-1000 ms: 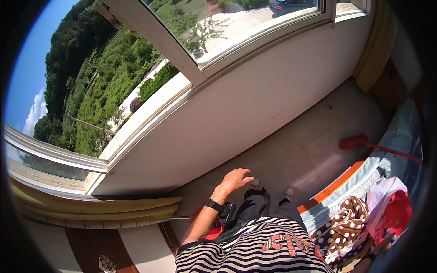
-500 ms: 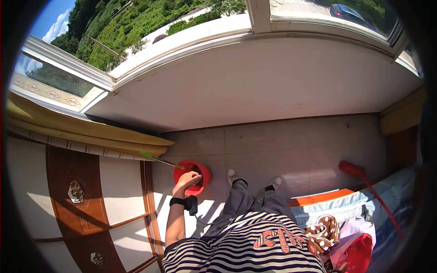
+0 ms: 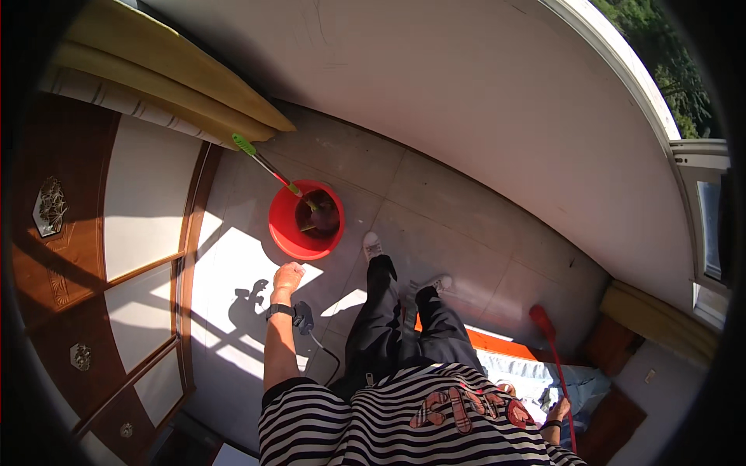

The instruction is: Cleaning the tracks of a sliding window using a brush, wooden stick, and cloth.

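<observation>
My left hand (image 3: 287,277) is closed in a fist just below the red bucket (image 3: 282,225), apart from its rim; no object shows in it. Dark contents lie in the bucket. A stick with a green grip (image 3: 244,144) leans out over the bucket's far left rim, its lower end inside. At the lower right my right hand (image 3: 559,410) wraps round the shaft of a red long-handled tool (image 3: 554,353). The tool's thick rounded head points away from me, near the bed's end; I cannot tell its exact kind.
Wooden cabinets with white panels (image 3: 148,198) line the left, under a yellow curtain (image 3: 179,70). A pale wall (image 3: 482,132) and window run along the far side. A bed edge with light blue cloth (image 3: 587,384) lies right. A cable hangs from my left wrist device (image 3: 303,317).
My view has turned to the right. My left hand has come out from over the bucket toward me. My right hand now grips the red tool, which was lying across the bed's end.
</observation>
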`<control>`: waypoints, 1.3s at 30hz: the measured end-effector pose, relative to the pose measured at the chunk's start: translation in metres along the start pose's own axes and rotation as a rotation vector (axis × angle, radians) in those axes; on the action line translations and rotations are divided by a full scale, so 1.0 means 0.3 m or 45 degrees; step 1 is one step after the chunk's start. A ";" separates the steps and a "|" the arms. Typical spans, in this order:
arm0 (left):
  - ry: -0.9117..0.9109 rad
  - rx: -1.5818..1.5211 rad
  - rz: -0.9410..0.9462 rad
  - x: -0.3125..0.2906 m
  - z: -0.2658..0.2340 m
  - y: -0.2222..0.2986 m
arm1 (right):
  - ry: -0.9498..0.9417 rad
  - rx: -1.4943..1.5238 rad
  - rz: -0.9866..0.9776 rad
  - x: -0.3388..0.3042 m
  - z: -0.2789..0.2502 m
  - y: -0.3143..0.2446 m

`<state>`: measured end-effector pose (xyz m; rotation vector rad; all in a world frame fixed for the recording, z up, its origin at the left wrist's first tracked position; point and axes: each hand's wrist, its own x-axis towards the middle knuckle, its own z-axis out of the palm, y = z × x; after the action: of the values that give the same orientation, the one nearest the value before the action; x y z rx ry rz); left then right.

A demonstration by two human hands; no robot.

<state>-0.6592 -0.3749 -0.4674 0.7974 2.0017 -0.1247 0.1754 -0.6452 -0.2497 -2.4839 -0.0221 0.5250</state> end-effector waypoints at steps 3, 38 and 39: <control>0.001 -0.080 -0.074 0.140 0.052 -0.046 | -0.138 -0.241 -0.219 -0.024 0.299 -0.240; 0.246 -2.683 -0.023 0.467 0.329 0.116 | -1.521 -1.185 -0.940 -0.657 1.972 -0.741; 0.257 -2.611 -0.013 0.359 0.243 0.165 | -1.600 -1.173 -1.128 -0.719 2.025 -0.724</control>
<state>-0.6136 -0.3125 -0.5830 -0.5792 1.2479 1.7214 -0.2285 -0.1600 -0.5030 -2.0117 -2.0665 1.7586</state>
